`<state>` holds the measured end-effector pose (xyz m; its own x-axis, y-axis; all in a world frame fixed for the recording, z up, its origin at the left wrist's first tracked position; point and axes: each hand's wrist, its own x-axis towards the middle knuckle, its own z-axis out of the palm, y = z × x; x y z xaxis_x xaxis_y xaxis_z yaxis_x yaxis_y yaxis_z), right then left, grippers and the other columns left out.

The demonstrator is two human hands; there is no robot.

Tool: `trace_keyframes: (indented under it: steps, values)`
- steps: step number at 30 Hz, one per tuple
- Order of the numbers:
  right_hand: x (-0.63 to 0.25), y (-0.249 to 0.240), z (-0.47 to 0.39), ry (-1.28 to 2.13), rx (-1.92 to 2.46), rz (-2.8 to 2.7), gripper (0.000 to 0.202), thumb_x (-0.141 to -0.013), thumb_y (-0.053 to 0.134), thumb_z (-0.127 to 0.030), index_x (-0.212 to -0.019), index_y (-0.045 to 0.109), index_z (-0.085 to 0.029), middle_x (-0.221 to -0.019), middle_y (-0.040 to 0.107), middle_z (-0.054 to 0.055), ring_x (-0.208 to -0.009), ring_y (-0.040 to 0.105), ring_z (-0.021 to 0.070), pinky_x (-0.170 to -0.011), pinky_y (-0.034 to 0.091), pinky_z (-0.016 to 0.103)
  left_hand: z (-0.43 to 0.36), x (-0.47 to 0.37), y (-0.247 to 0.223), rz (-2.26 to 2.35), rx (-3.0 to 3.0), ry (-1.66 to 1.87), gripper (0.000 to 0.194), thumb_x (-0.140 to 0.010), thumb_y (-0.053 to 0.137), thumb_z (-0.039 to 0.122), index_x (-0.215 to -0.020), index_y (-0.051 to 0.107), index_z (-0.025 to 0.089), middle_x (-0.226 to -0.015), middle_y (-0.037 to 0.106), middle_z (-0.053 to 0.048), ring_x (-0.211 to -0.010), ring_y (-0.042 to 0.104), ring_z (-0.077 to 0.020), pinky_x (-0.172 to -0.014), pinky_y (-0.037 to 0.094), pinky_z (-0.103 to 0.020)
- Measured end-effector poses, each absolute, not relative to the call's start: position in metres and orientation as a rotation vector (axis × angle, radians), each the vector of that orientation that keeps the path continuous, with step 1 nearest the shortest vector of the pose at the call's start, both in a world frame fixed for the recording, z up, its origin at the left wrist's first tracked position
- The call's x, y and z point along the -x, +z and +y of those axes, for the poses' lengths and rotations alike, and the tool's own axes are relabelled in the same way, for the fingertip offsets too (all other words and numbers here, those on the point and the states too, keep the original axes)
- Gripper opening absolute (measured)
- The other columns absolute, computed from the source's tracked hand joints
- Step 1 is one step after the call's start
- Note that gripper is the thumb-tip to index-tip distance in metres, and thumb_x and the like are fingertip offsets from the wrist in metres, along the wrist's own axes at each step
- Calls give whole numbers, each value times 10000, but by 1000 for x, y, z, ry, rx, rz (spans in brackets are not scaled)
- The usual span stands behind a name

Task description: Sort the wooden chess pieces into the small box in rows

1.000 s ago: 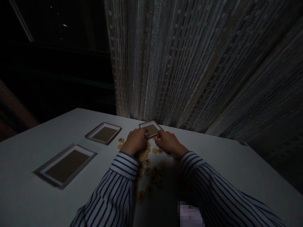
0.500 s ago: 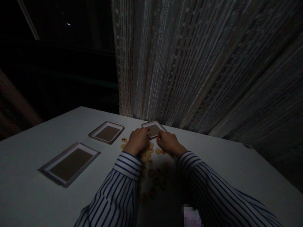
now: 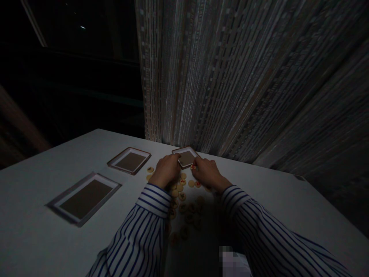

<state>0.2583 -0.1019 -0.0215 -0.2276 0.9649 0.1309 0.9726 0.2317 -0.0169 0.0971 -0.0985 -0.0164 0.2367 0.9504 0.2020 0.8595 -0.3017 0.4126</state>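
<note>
Round wooden pieces with red or black marks, one of them a black-marked piece, lie scattered between my forearms. Beyond them is a small open box with a brown bottom. My left hand is at the near left edge of this box, fingers curled; what it may hold is hidden. At the box's near right corner, my right hand pinches a red-marked round piece between thumb and fingers.
Two more open boxes sit to the left, a brown-rimmed box and a larger grey-rimmed box, on the white table. A striped curtain hangs behind the table's far edge.
My right hand has shifted slightly right, and the red-marked piece shows more clearly at its fingertips. My left hand has barely moved. The view has shifted a little.
</note>
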Motion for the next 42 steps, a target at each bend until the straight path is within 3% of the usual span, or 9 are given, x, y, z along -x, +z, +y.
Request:
trace_keyframes:
  steps: [13,20,28,36,42]
  values:
    - [-272,-10,-128,-292,1613,-2321,143,-832,460,-242,-945,520,-179,-969,623,76,-947,538,220,-786,310,343,-95,-107,-13,1504,-2201,783,338,-826,401,165,-1077,626,141,-1075,663,-107,-1011,596,-200,-867,421,-262]
    - [-284,-9,-139,-338,1454,-2219,143,-793,531,-252,-912,530,-173,-883,627,58,-866,564,220,-743,331,341,-97,-118,-12,1008,-2072,901,256,-808,448,201,-865,685,123,-870,701,-56,-817,615,-175,-743,452,-249]
    - [-296,-6,-158,-414,1308,-2069,154,-802,558,-305,-889,541,-179,-811,627,43,-781,571,198,-714,352,335,-105,-133,-3,853,-1774,855,196,-753,531,223,-757,683,100,-678,660,-26,-621,563,-121,-604,429,-214]
    - [-306,-2,-177,-481,1267,-2015,191,-784,600,-326,-883,548,-172,-789,626,41,-751,574,189,-707,365,337,-115,-144,-1,636,-1639,850,187,-720,586,282,-725,688,126,-633,632,-4,-598,535,-102,-609,410,-210]
    - [-313,1,-193,-405,1224,-2008,155,-788,602,-250,-918,558,-177,-797,632,25,-761,574,173,-712,370,326,-121,-151,4,653,-1664,834,223,-721,593,295,-797,703,116,-644,635,-19,-593,522,-108,-569,393,-215]
